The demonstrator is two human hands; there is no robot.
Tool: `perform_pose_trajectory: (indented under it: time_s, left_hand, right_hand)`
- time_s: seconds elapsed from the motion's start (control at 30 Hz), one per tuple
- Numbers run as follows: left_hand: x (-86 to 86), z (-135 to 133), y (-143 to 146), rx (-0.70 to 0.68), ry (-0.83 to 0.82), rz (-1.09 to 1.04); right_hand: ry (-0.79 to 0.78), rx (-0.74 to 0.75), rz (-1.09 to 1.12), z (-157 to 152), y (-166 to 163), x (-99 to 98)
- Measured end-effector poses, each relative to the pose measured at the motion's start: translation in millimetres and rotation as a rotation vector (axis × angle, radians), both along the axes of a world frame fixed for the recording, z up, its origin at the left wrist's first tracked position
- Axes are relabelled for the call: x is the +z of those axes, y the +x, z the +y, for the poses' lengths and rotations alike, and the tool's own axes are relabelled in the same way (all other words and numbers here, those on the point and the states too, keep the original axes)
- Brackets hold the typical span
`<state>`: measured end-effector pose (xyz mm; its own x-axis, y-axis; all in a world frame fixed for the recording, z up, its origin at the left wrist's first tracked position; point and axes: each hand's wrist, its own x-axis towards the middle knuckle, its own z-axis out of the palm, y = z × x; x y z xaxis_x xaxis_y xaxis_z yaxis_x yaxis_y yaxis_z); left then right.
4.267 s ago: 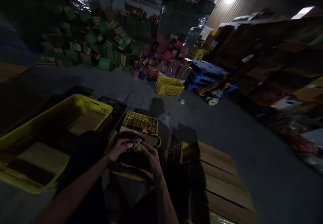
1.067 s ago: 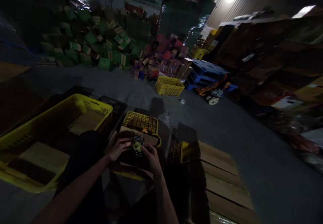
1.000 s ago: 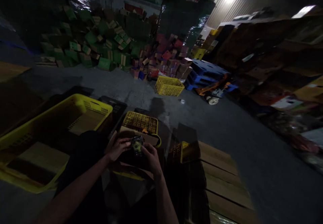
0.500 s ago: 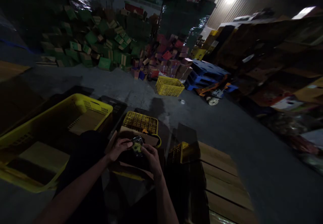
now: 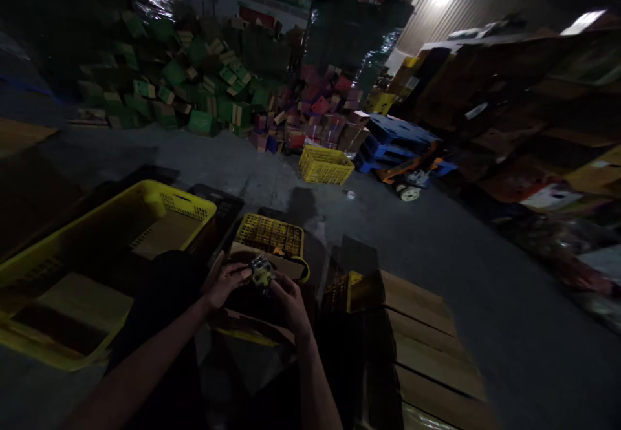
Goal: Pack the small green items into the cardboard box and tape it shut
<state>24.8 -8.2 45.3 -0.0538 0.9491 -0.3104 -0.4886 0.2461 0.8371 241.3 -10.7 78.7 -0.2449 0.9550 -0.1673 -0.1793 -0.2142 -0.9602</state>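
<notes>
A small clear plastic packet (image 5: 262, 273) with something yellow-green inside is held up between my two hands. My left hand (image 5: 228, 284) pinches its left edge with thumb and fingers. On its lower right side, my right hand (image 5: 290, 297) is closed on the same packet. Both hands are over an open cardboard box (image 5: 290, 266), whose inside is too dark to make out. Behind the box's far flap stands a yellow crate (image 5: 268, 230), and a roll of yellow tape (image 5: 305, 270) sits at the flap's right end.
A large yellow basket (image 5: 92, 213) with cardboard pieces in it stands on the left. Closed cardboard boxes (image 5: 427, 333) line up at right. Farther off are a yellow crate (image 5: 326, 166), blue pallets (image 5: 400, 134), a pallet jack (image 5: 410, 181) and heaped green boxes (image 5: 201, 121).
The packet has turned and risen slightly between my fingers. Both hands keep nearly the same place over the box.
</notes>
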Motion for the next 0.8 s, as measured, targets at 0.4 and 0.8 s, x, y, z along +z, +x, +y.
perform_pose_trajectory:
  time_s: [0.4,0.8]
  left_hand:
    - [2.8,0.3,1.6,-0.033,-0.006,-0.074]
    - [-3.0,-1.4,4.6,-0.137,-0.035,-0.081]
  right_hand:
    - [-0.040,-0.011,0.044,-2.9,-0.1,1.8]
    - [0.010,0.031,0.010,-3.1,2.2,-1.6]
